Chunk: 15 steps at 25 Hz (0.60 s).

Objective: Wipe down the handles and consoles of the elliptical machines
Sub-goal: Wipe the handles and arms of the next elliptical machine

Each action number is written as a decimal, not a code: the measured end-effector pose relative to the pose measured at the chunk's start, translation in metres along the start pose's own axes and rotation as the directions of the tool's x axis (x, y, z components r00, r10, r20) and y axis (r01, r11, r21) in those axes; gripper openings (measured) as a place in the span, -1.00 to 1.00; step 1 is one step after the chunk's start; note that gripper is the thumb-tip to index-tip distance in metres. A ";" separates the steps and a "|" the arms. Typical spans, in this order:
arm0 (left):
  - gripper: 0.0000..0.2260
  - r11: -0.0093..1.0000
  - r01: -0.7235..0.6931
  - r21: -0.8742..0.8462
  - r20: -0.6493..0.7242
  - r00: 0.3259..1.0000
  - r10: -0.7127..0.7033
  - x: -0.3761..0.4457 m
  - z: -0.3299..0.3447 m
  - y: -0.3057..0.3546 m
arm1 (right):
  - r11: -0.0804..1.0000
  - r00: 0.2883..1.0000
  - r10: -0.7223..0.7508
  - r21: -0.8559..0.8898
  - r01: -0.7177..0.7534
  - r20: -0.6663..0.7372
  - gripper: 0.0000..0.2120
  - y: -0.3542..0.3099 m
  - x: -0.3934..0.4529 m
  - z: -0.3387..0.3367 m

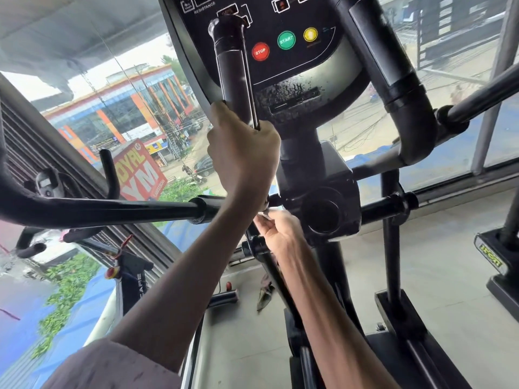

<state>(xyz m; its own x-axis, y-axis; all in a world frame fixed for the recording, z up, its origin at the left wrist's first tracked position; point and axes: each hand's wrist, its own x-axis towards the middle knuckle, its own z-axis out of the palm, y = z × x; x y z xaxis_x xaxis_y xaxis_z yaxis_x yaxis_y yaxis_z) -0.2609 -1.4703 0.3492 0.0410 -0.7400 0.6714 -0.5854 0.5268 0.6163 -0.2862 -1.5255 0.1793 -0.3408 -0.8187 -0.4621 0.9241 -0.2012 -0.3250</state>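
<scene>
My left hand (243,153) grips the upright handle (234,77) to steady it, while my right hand (278,228) pinches something small I can't identify.

You are looking out through tall glass windows (365,127) onto a street where grey daylight is coming in. Across the road an orange and blue building (120,108) is standing, and a red gym sign (140,171) is hanging outside the glass. Below you a pale concrete floor (438,254) is catching the light, and a ribbed metal shutter (33,141) is running along your left.
</scene>
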 end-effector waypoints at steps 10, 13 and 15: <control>-0.68 0.991 -0.062 -0.122 0.232 0.969 0.089 0.010 -0.019 0.000 | 0.959 0.978 0.021 -0.281 0.040 0.208 -0.82 -0.030 -0.051 -0.011; -0.70 0.944 0.042 -0.327 0.282 0.958 0.055 -0.004 -0.036 -0.032 | 0.856 0.978 -0.082 -0.489 0.168 0.194 -0.84 -0.023 -0.064 -0.013; -0.73 0.916 0.191 -0.352 0.223 0.968 -0.116 -0.033 -0.042 -0.080 | 0.788 0.973 -0.146 -0.573 0.223 0.177 -0.80 -0.019 -0.069 -0.024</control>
<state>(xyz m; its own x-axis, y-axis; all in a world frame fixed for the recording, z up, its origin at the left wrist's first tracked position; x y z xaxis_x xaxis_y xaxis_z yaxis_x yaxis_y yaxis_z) -0.1809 -1.4706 0.2954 -0.0736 -0.8705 0.4867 -0.2434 0.4889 0.8377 -0.2845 -1.4520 0.1975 -0.4363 -0.8626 -0.2560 0.5532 -0.0328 -0.8324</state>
